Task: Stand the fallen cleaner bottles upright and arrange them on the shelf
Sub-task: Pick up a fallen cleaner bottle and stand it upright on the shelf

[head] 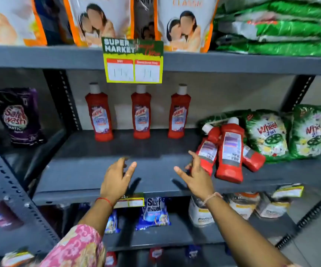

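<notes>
Three red cleaner bottles with white caps stand upright in a row at the back of the grey shelf (101, 170): the left bottle (99, 114), the middle bottle (141, 113) and the right bottle (179, 113). At the right, three more red bottles lie in a pile against green bags: a leaning one (207, 149), a large one on top (231, 151) and one underneath (253, 158). My left hand (117, 180) hovers over the shelf front, fingers apart, empty. My right hand (196, 174) is spread beside the leaning bottle, fingers close to it, holding nothing.
Green detergent bags (267, 133) stand behind the pile at the right. A dark pouch (18, 116) sits on the neighbouring left shelf. A price sign (133, 60) hangs from the upper shelf edge. Packets fill the shelf below (155, 211).
</notes>
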Motion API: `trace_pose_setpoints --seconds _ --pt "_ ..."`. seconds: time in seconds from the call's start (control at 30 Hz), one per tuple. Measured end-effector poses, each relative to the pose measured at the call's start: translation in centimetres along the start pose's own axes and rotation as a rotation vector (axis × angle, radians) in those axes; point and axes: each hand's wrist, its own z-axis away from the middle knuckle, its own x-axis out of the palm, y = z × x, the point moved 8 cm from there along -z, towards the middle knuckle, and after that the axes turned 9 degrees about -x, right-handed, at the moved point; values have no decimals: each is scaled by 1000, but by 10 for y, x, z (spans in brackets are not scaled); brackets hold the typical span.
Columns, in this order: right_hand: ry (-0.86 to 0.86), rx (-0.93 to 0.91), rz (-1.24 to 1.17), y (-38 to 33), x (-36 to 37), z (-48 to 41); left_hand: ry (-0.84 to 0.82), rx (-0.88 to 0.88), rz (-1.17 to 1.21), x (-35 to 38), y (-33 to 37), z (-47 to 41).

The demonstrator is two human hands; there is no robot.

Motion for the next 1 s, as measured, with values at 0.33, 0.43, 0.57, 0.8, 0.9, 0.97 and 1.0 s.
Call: trace_pose_setpoints --seconds 0.33,0.43,0.57,0.8,0.9,0.97,1.0 --pt "-67 153 70 35 34 9 -158 -71 -81 54 -30 -28" --pt "-75 110 73 30 33 4 -154 -47 -122 60 -32 -35" --pt "246 -35 124 19 -12 -7 -158 -27 -187 67 -35 -38" --pt "558 623 218 107 -119 -12 -128 -71 -234 68 -37 -38" --pt "439 757 -467 142 -111 -15 -120 -76 -246 68 -36 -39" --pt "302 819 -720 153 -100 -16 -115 -73 -250 68 -36 -39" --pt "231 842 -782 155 -95 -15 -112 -76 -252 68 -36 -38"
